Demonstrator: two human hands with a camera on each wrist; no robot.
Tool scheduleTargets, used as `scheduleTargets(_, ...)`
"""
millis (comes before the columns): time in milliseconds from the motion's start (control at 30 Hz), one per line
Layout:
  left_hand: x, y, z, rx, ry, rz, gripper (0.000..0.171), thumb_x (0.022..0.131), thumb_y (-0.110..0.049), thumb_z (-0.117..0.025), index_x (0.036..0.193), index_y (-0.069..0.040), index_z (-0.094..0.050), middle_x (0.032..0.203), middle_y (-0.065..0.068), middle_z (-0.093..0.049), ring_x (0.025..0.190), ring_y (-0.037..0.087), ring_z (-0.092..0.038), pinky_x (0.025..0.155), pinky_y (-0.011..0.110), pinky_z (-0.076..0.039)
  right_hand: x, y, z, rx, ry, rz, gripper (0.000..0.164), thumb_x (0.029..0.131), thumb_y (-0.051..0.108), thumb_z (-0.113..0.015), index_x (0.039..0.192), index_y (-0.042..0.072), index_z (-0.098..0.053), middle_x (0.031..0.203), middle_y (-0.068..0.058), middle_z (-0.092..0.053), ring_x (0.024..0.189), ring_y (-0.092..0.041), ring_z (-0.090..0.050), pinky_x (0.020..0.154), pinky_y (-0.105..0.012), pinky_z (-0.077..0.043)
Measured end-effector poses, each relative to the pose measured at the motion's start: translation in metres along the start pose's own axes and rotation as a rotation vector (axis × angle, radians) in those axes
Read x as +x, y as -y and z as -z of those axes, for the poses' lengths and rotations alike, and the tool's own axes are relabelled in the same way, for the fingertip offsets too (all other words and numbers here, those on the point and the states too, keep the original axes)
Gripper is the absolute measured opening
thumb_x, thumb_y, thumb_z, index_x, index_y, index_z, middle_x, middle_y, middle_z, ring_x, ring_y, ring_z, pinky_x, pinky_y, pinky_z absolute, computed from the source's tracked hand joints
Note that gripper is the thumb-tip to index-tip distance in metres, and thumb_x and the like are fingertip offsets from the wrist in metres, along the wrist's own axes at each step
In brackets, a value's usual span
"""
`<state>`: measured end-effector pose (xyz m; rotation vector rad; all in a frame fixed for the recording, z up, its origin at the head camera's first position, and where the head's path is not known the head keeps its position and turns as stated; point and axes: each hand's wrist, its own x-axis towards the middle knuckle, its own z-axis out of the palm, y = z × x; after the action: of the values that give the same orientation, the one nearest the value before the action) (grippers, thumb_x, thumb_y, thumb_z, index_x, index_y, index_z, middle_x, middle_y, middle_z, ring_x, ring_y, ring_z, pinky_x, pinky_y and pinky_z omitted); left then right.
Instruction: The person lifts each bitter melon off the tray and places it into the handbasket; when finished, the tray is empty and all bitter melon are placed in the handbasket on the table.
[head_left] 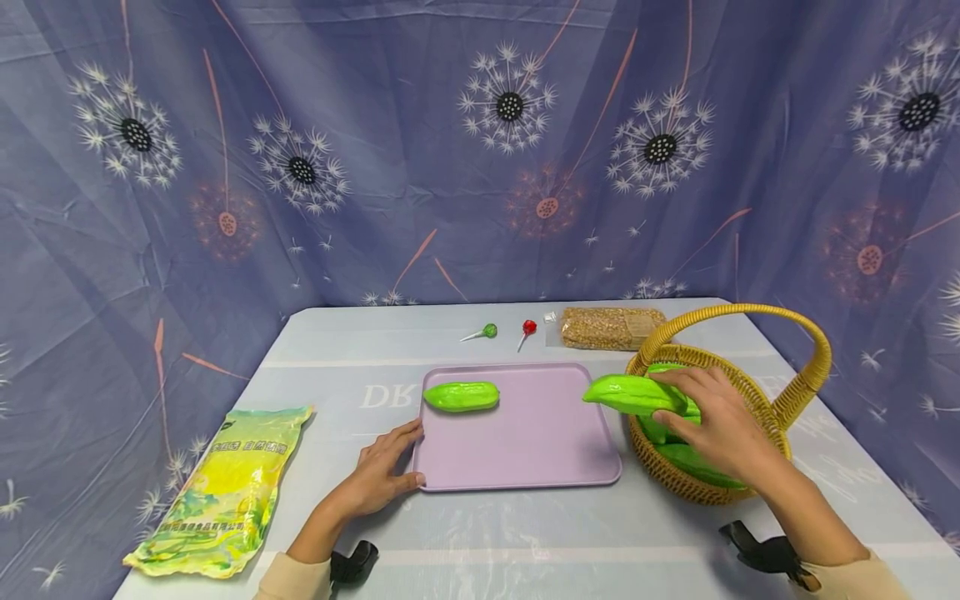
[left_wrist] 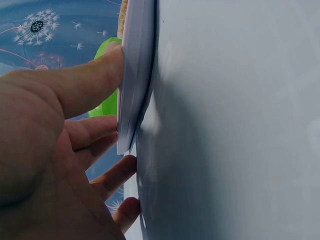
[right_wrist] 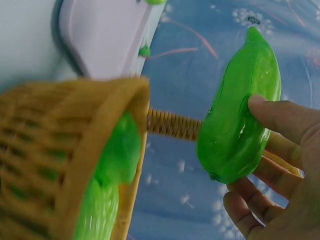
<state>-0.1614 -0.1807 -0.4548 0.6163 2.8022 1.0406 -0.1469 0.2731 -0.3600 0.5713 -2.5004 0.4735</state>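
The right hand (head_left: 723,421) grips a glossy green gourd (head_left: 633,394) (pointed tip), while the flat left hand (head_left: 378,477) steadies the lilac tray (head_left: 525,450).

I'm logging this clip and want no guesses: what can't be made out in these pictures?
- Head view: how many gourds lie in the basket; the right hand and the held gourd cover them.
- Head view: print on the yellow bag, too small.
- Left wrist view: the tray is seen edge-on; the left hand hides most of the gourd on it.
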Motion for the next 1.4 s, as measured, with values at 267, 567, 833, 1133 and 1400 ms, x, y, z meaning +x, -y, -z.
scheduleTargets(267, 0.0, 0.0, 0.0, -0.003, 0.002, -0.004, 0.066, 0.083, -0.028, -0.07, 0.139, -0.004, -0.044, 0.152, 0.01, -0.034, 0.136, 0.038, -0.033, 0.098, 0.057, -0.021, -0.011, -0.017, 0.015, 0.004, 0.068, -0.08, 0.05, 0.076, 0.017, -0.077, 0.123, 0.011, -0.059, 0.117, -0.013, -0.061, 0.102, -0.028, -0.047, 0.077, -0.048, -0.038)
scheduleTargets(567, 0.0, 0.001, 0.0, -0.002, 0.004, 0.003, 0.067, 0.083, -0.029, -0.07, 0.139, -0.004, -0.044, 0.152, 0.009, -0.034, 0.137, 0.037, -0.032, 0.099, 0.057, -0.02, -0.018, -0.038, 0.027, -0.045, 0.077, -0.115, 0.048, 0.078, 0.016, -0.076, 0.122, 0.005, -0.058, 0.114, -0.018, -0.061, 0.098, -0.03, -0.047, 0.074, -0.047, -0.038)
scheduleTargets(833, 0.0, 0.0, 0.0, 0.002, 0.004, 0.006, 0.067, 0.083, -0.029, -0.07, 0.139, -0.004, -0.044, 0.152, 0.009, -0.034, 0.137, 0.037, -0.032, 0.099, 0.057, -0.021, -0.019, -0.057, 0.031, -0.041, 0.078, -0.135, 0.045, 0.08, 0.015, -0.074, 0.12, 0.001, -0.058, 0.112, -0.024, -0.061, 0.098, -0.038, -0.048, 0.076, -0.052, -0.037)
scheduleTargets(1133, 0.0, 0.0, 0.0, 0.005, 0.004, 0.008, 0.066, 0.083, -0.029, -0.07, 0.139, -0.004, -0.045, 0.152, 0.009, -0.034, 0.136, 0.037, -0.033, 0.099, 0.057, -0.021, -0.013, -0.071, 0.031, -0.038, 0.127, -0.187, 0.045, 0.085, 0.02, -0.07, 0.122, 0.0, -0.057, 0.115, -0.028, -0.059, 0.102, -0.046, -0.046, 0.08, -0.057, -0.034)
scheduleTargets(1400, 0.0, -0.001, 0.0, 0.001, 0.004, 0.017, 0.066, 0.083, -0.029, -0.07, 0.139, -0.004, -0.045, 0.152, 0.009, -0.034, 0.136, 0.036, -0.033, 0.099, 0.056, -0.021, 0.0, -0.08, 0.032, -0.06, 0.25, -0.261, 0.047, 0.088, 0.027, -0.066, 0.126, 0.0, -0.055, 0.121, -0.03, -0.056, 0.108, -0.049, -0.043, 0.082, -0.06, -0.035)
